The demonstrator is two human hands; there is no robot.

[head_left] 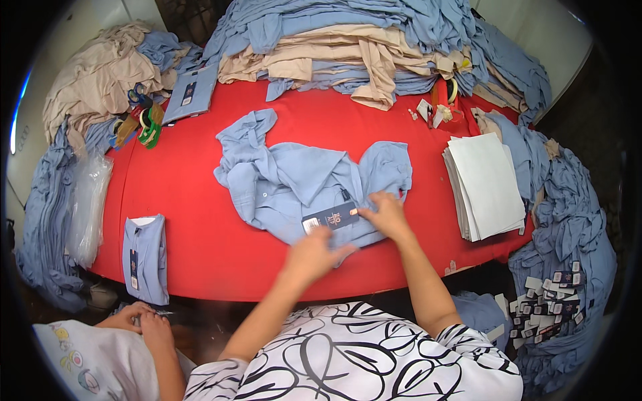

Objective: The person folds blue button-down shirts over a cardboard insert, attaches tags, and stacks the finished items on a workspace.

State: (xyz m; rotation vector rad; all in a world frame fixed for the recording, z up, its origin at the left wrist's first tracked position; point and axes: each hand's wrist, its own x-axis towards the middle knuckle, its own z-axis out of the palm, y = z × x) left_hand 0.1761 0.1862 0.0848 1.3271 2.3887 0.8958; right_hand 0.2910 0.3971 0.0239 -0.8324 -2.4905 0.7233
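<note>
A light blue shirt (284, 170) lies loosely spread on the red table in front of me, its sleeves bunched. On it rests a dark navy hang tag (332, 218) with a white label at one end. My right hand (388, 217) is at the tag's right end and the shirt's edge, thumb and forefinger apart. Slightly blurred, my left hand (311, 255) is just below the tag's left end, thumb stretched away from the fingers.
Piled blue and beige shirts (374, 53) line the back. White sheets (485, 187) are stacked right; loose tags (548, 307) lie beyond. Left are tape rolls (148, 127), plastic bags (90, 207) and a folded shirt (146, 260). A co-worker's hands (144, 321) are at lower left.
</note>
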